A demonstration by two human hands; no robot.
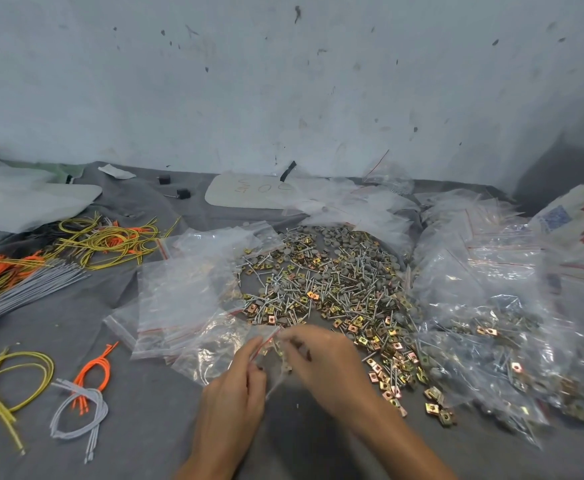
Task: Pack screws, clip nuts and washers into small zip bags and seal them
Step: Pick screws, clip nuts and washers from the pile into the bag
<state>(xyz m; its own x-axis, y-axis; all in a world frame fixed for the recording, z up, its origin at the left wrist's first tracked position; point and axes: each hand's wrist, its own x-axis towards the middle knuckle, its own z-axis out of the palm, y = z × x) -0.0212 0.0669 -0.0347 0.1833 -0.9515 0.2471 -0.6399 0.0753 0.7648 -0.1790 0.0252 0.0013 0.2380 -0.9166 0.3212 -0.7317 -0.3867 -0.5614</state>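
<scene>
The left hand [231, 400] and the right hand [325, 358] meet over the grey cloth [138, 445], and between them hangs one small zip bag [267, 342]. The left thumb and forefinger are pressed together on the bag's red-lined top edge at one end, and the right fingertips [285, 336] pinch that edge at the other end, so the mouth runs slanting from one pinch to the other. The other fingers of both hands are curled in. The clear body of the bag drops below the fingertips, between the two palms, and a few small metal pieces show through it; whether the mouth is closed I cannot tell. Just beyond the fingertips, and spreading away past the right knuckles, lies the loose heap of screws, clip nuts and washers [335, 282], with a trail of gold clip nuts [401, 372] running back along the outer side of the right wrist. Beyond and outward of the left fingers, touching the held bag, sits a slack pile of empty zip bags [179, 299]. Well out past the right hand lies a mound of filled bags [491, 341]. Well outward of the left hand lie a yellow wire loop [16, 386], an orange wire bundle [93, 372] and a grey wire loop [75, 410], with a sheaf of grey wires [23, 292] farther off.
</scene>
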